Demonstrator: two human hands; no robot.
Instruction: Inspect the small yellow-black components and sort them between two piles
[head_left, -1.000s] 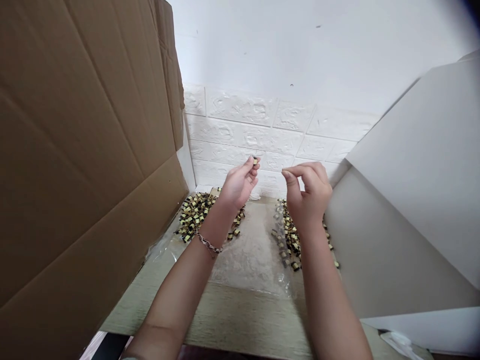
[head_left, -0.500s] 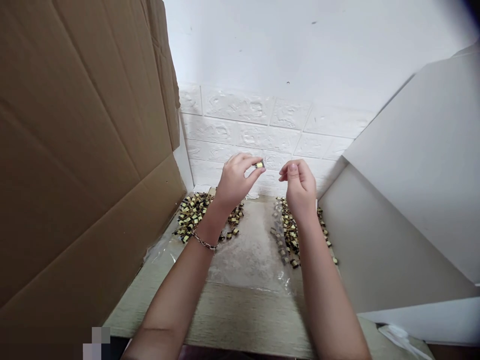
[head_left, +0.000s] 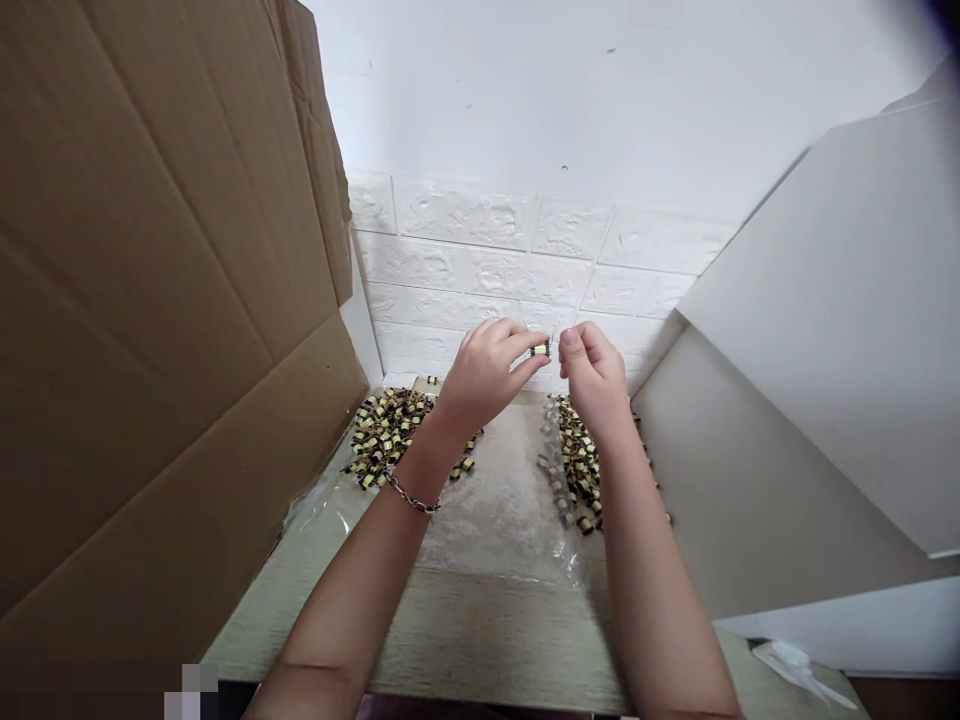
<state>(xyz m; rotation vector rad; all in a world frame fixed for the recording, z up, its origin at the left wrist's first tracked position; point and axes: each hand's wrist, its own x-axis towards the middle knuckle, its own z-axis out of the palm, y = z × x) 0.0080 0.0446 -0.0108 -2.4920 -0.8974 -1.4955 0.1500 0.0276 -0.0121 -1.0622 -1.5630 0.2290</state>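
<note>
My left hand (head_left: 499, 370), with a chain bracelet at its wrist, pinches a small transformer (head_left: 540, 350) between thumb and fingertips. The part has a yellow-wrapped middle and black ends, and a thin wire seems to rise from it. Just to its right, my right hand (head_left: 595, 372) is closed with thumb against curled fingers; whatever lies in that pinch is hidden. Both hands are raised above the table. Below my left hand lies a pile of similar transformers (head_left: 386, 435), and another pile (head_left: 581, 460) lies below my right hand, partly covered by the arm.
A clear plastic sheet (head_left: 499, 520) lies between the piles on the pale wooden table (head_left: 495, 620). Tall brown cardboard (head_left: 172, 300) walls the left side, a white panel (head_left: 817, 330) the right. A white brick-patterned wall (head_left: 465, 215) stands behind. A white plastic item (head_left: 795, 665) lies at lower right.
My left hand has moved right and slightly down with the transformer, closing the gap to my right hand. My right hand has shifted slightly left and its fingers are more tightly curled.
</note>
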